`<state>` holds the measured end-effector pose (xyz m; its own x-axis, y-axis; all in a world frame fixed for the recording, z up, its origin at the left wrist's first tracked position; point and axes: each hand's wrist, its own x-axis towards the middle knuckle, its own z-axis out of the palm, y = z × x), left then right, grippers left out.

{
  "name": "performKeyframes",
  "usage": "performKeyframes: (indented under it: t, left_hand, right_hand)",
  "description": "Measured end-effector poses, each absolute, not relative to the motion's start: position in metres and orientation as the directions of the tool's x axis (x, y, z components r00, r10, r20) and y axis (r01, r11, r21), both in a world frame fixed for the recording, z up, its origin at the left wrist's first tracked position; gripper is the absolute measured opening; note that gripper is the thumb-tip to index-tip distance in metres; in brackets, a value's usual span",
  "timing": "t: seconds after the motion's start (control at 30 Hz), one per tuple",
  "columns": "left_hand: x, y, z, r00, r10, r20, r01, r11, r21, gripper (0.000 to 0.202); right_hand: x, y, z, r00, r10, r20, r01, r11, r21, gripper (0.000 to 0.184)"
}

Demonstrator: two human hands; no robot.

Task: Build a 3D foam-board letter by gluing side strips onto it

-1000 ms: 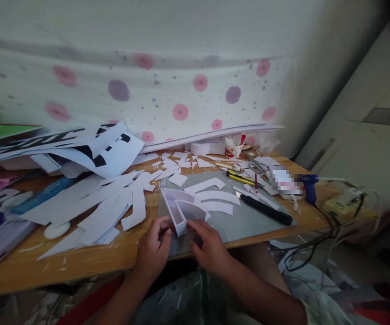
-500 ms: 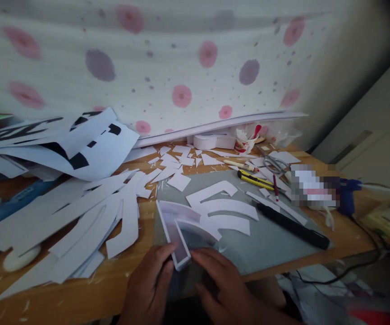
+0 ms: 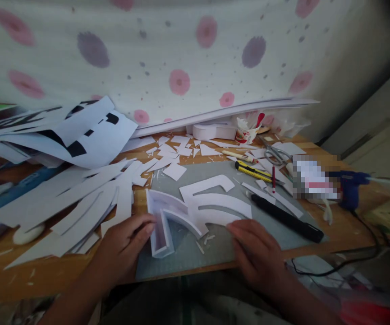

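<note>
A white foam-board shape with raised walls (image 3: 162,221) stands on a grey cutting mat (image 3: 262,225). My left hand (image 3: 123,243) rests against its left wall, fingers curled along the side. Off to the right, my right hand (image 3: 257,253) lies on the mat, fingers stretched out and flat, with its fingertips by the flat curved white cut-outs (image 3: 215,201). Small white slivers (image 3: 205,240) lie on the mat between my hands.
A black craft knife (image 3: 287,219), a yellow utility knife (image 3: 252,171), scissors (image 3: 274,153), a blue glue gun (image 3: 350,192) and a paper cup (image 3: 247,132) sit at right. White paper offcuts (image 3: 89,203) cover the wooden table (image 3: 19,280) at left. A dotted cloth (image 3: 181,58) hangs behind.
My right hand left the foam-board shape and moved right across the mat. My left hand stayed against the shape's left wall. The view came closer and lower.
</note>
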<state>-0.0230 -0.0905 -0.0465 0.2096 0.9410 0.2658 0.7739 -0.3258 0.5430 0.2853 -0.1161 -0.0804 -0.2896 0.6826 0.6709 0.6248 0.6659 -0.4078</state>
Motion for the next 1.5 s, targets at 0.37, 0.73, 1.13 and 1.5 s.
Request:
performKeyframes:
  t: [0.37,0.73,1.13,1.5]
  left_hand:
    - [-0.025,-0.03,-0.006,0.387,0.92,0.058,0.831,-0.376,0.41,0.016]
    - [0.011,0.013,0.046,0.525,0.851,0.024,0.847,-0.525,0.083,0.045]
    - [0.021,-0.078,0.11,0.764,0.37,0.528,0.641,-0.523,-0.562,0.019]
    - [0.035,-0.108,0.064,0.22,0.624,0.75,0.845,-0.505,0.173,0.04]
  right_hand:
    - [0.34,-0.113,-0.093,-0.38,0.752,0.538,0.714,0.609,-0.346,0.032]
    - [0.338,-0.133,-0.096,-0.439,0.7,0.563,0.659,0.677,-0.327,0.034]
    - [0.351,-0.135,-0.059,0.007,0.769,0.639,0.658,0.477,-0.582,0.064]
    - [0.374,-0.168,-0.036,0.309,0.95,-0.043,-0.101,-0.012,-0.995,0.029]
